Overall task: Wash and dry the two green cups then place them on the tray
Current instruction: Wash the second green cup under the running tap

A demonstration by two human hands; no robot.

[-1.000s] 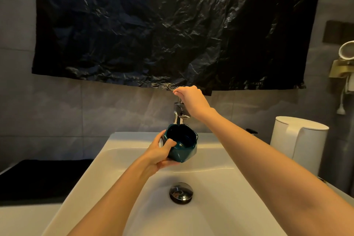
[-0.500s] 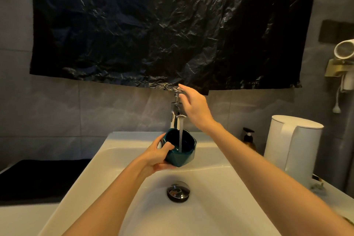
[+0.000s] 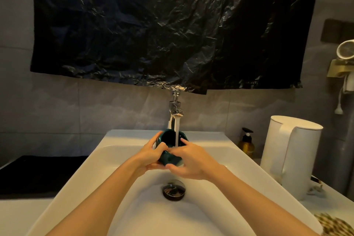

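A dark green cup (image 3: 169, 157) is held over the white sink (image 3: 118, 151), tilted with its mouth toward the chrome tap (image 3: 175, 115). Water runs from the tap into the cup. My left hand (image 3: 151, 156) grips the cup's left side, thumb on the rim. My right hand (image 3: 188, 161) holds the cup's right side, fingers curled under it and thumb at the rim. Only this one green cup is in view, and no tray is clearly visible.
A white kettle (image 3: 291, 155) stands on the counter to the right, with an amber soap bottle (image 3: 246, 142) behind it. A black mat (image 3: 38, 174) lies left of the sink. The round drain plug (image 3: 174, 189) sits below my hands. A woven item (image 3: 337, 225) shows at bottom right.
My right hand left the tap handle and came down onto the cup's right side. Water began running into the cup, which stays under the spout.
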